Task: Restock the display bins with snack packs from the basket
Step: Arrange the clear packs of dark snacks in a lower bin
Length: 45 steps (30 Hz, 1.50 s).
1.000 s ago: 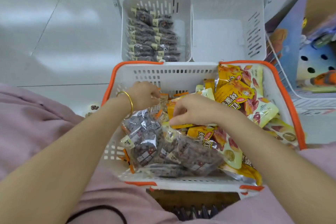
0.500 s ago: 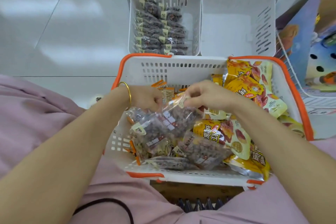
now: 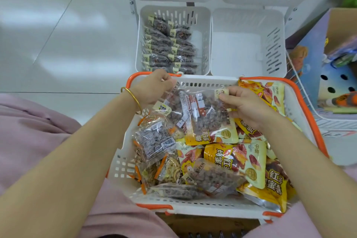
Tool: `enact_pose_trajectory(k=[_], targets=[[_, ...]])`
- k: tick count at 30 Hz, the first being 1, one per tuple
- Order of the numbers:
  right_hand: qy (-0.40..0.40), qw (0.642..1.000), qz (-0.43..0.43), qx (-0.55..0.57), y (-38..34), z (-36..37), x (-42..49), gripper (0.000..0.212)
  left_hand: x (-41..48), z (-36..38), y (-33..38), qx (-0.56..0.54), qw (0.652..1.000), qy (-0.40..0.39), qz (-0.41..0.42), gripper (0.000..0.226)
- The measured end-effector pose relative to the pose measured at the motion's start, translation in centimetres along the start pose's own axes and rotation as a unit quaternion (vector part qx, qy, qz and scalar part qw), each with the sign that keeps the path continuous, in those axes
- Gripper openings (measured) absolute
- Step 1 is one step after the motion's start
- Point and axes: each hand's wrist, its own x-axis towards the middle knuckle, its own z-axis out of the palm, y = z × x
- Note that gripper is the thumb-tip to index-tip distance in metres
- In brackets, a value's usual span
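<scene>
Snack pack [image 3: 201, 114], clear, dark pieces: held over the basket [image 3: 212, 208].
Left hand [image 3: 152, 89] and right hand [image 3: 245, 106] each pinch a top corner (matching packs lie in the left display bin [image 3: 204, 15] beyond).

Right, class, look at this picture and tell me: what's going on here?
A person is restocking snacks. The left hand and right hand each pinch a top corner of a clear pack of dark snacks, holding it above the basket, which is full of mixed packs. The left display bin beyond already holds rows of similar dark packs.
</scene>
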Motion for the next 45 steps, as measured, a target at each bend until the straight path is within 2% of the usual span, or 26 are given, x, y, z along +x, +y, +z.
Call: enact_pose_trajectory(k=[4,7,12,14,16,18,20,22,25,27,29,31,32,35,37,39,41,44,45], targets=[[0.055,0.993,0.002,0.108,-0.1,-0.5,0.3,0.014,0.2,-0.2,0.1,-0.046,0.998,0.044,-0.001,0.028],[0.07,0.98,-0.007,0.184,-0.5,-0.8,0.0,0.019,0.3,-0.3,0.3,-0.088,0.996,0.033,-0.004,0.024],[-0.059,0.975,0.001,0.214,-1.2,0.1,-0.4,0.012,0.2,0.1,1.8,-0.109,0.994,-0.027,0.017,0.024],[-0.07,0.975,0.005,0.21,-1.1,0.8,-0.2,0.011,0.1,0.2,2.2,-0.157,0.986,-0.055,-0.013,0.022],[-0.051,0.973,0.007,0.225,-1.0,1.3,0.1,0.013,0.0,-0.1,2.5,-0.275,0.954,-0.11,-0.054,0.025],[-0.019,0.965,0.013,0.262,-1.0,1.3,0.3,0.013,0.0,-0.6,2.6,-0.427,0.889,-0.143,-0.08,0.034],[0.023,0.95,0.022,0.31,-0.8,1.3,0.5,0.012,-0.1,-0.6,2.7,-0.526,0.837,-0.139,-0.058,0.041],[0.043,0.935,0.027,0.35,-1.0,1.4,0.6,0.011,-0.4,-0.2,3.0,-0.54,0.825,-0.167,-0.001,0.033],[0.026,0.939,0.022,0.342,-1.1,1.8,0.6,0.011,-0.9,0.5,3.4,-0.476,0.847,-0.231,0.043,0.027],[0.023,0.959,0.005,0.282,-1.5,1.8,0.4,0.011,-0.9,0.9,3.4,-0.46,0.859,-0.22,0.037,0.031],[0.072,0.988,-0.044,0.131,-2.1,1.2,0.2,0.009,-0.5,1.0,3.2,-0.45,0.874,-0.182,0.022,0.04],[0.152,0.981,-0.115,-0.035,-2.8,-0.1,0.2,0.014,0.0,0.9,2.9,-0.451,0.879,-0.155,0.001,0.047],[0.168,0.973,-0.144,-0.069,-3.2,-0.7,0.2,0.016,0.0,0.8,3.0,-0.452,0.879,-0.15,-0.014,0.048],[0.159,0.963,-0.203,-0.085,-4.6,-1.0,0.4,0.018,0.2,0.5,3.7,-0.391,0.906,-0.159,-0.03,0.048],[0.159,0.948,-0.239,-0.141,-5.5,-0.3,1.0,0.02,0.3,0.5,4.3,-0.324,0.929,-0.176,-0.019,0.049],[0.165,0.931,-0.263,-0.193,-6.2,0.7,2.0,0.021,0.5,0.8,4.6,-0.238,0.953,-0.186,-0.002,0.067],[0.16,0.934,-0.266,-0.179,-6.6,1.4,3.1,0.019,1.2,1.2,4.3,-0.182,0.964,-0.19,0.037,0.085],[0.116,0.95,-0.253,-0.143,-7.2,1.5,4.6,0.019,2.5,1.1,3.6,-0.174,0.968,-0.173,0.059,0.076],[0.082,0.962,-0.226,-0.133,-7.5,1.1,5.1,0.027,3.0,0.9,3.4,-0.158,0.971,-0.166,0.069,0.078]])
